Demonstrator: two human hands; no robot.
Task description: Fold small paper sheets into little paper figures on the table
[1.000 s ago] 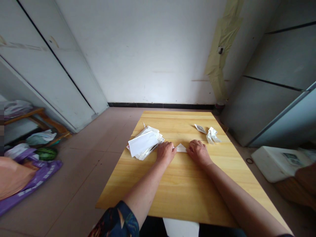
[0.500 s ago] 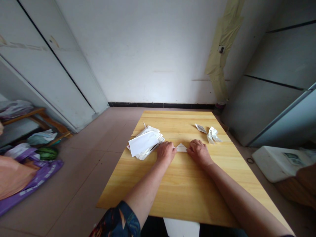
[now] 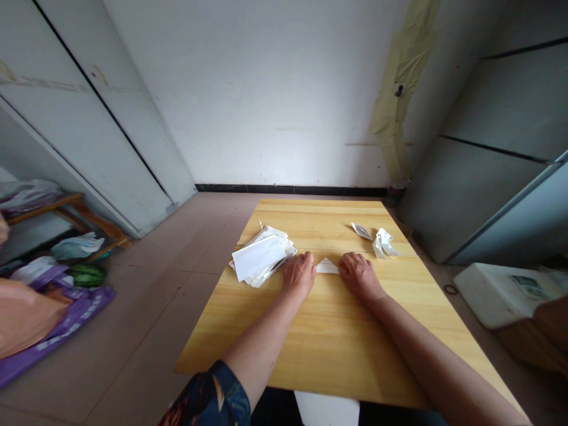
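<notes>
Center of frame, wood table (image 3: 310, 222) | step: looks like you're pressing a folded white paper piece (image 3: 327, 267) flat, prob. mid-fold | next: calls for lifting fingers to reach the fold | piece lies between hands, L hand (image 3: 298, 275) just beside its left tip, R hand (image 3: 360, 276) at its right end | fingers together, flat, no pinch | paper stack (image 3: 261, 255) just left of L hand

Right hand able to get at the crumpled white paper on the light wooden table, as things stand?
Likely yes. The right hand rests on the light wooden table, and the crumpled white paper lies a short way ahead of it. Only bare wood shows between them, so nothing appears to block the way.
</notes>
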